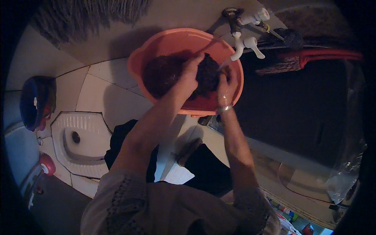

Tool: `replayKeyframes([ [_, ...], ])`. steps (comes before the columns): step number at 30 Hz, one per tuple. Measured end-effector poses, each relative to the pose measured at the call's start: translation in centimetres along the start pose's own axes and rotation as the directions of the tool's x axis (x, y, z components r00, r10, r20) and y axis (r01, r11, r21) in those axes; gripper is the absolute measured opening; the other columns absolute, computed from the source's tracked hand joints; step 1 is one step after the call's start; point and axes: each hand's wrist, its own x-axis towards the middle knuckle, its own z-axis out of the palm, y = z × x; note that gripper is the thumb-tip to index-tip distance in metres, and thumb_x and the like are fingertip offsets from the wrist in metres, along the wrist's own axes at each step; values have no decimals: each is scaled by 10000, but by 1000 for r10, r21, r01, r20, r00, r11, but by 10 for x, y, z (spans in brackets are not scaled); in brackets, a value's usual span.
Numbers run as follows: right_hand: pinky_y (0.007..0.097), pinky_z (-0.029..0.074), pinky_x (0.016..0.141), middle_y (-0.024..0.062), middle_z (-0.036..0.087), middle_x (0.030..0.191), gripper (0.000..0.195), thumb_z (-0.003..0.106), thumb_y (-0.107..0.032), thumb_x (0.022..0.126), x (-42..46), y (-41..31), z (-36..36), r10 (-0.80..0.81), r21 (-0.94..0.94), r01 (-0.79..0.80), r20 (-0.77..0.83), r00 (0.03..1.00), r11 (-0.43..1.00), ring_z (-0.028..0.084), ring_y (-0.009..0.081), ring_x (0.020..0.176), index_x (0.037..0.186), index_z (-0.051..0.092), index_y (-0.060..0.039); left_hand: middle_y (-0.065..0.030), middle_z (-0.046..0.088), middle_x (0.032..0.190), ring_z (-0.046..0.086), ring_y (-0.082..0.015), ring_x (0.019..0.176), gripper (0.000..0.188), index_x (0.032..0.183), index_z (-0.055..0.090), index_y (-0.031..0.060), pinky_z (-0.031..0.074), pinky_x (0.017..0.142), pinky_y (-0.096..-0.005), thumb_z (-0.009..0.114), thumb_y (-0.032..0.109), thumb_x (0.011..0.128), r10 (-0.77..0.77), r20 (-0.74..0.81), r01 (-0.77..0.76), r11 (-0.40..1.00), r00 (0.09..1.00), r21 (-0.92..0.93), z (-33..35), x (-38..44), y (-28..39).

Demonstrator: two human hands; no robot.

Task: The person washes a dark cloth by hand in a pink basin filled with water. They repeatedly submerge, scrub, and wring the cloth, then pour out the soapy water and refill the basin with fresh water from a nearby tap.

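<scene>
An orange plastic basin (185, 35) stands before me, with dark water (164, 77) in its left part. Both my hands are inside its rim, on either side of a dark, wet-looking cloth (207, 73). My left hand (191, 72) grips the cloth's left side, its index finger stretched along the top. The cloth's right edge is in my right hand (227, 83), whose fingers are curled. Water runs from a white tap (238, 51) onto the area by my right fingers. A metal bracelet (224, 108) is on my right wrist. Dim light hides the cloth's exact shape.
A second white tap (255, 17) sits on the wall fitting above. A squat toilet (85, 144) lies to the left, near a dark blue bucket-like container (36, 102). On the right are a large dark panel (288, 108), a red-handled brush (293, 63) and clear plastic sheeting (343, 179). Grey mop strands (94, 14) hang top left.
</scene>
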Motion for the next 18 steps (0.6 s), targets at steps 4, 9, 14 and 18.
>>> replayKeyframes([
  [4,363,402,863,170,566,970,369,591,-140,769,-42,-47,33,-135,-119,139,42,990,983,542,297,930,1116,534,-29,-68,597,879,578,-184,780,261,965,585,107,484,715,-323,542,334,843,41,300,-22,998,953,-67,-20,-3,-2],
  [9,407,439,707,183,593,835,253,633,-238,754,22,-10,53,-41,-270,27,-44,998,963,585,324,793,894,594,-31,-51,579,926,562,-173,849,319,1041,548,93,475,744,-308,466,357,883,52,184,-47,998,982,-29,-16,8,-15],
  [14,423,444,735,200,604,926,282,571,-189,779,61,30,20,153,-426,-188,-115,981,885,601,323,817,997,572,-10,-21,588,986,571,-165,862,290,1120,529,126,489,704,-370,560,215,846,-2,141,-37,962,990,271,-10,2,-18],
  [18,384,417,857,159,590,1055,377,480,-67,787,18,0,6,13,0,-13,44,999,1000,571,287,964,1156,503,2,-18,587,908,573,-174,791,289,1118,527,120,489,687,-349,548,223,849,70,164,-74,997,984,17,-17,19,-5],
])
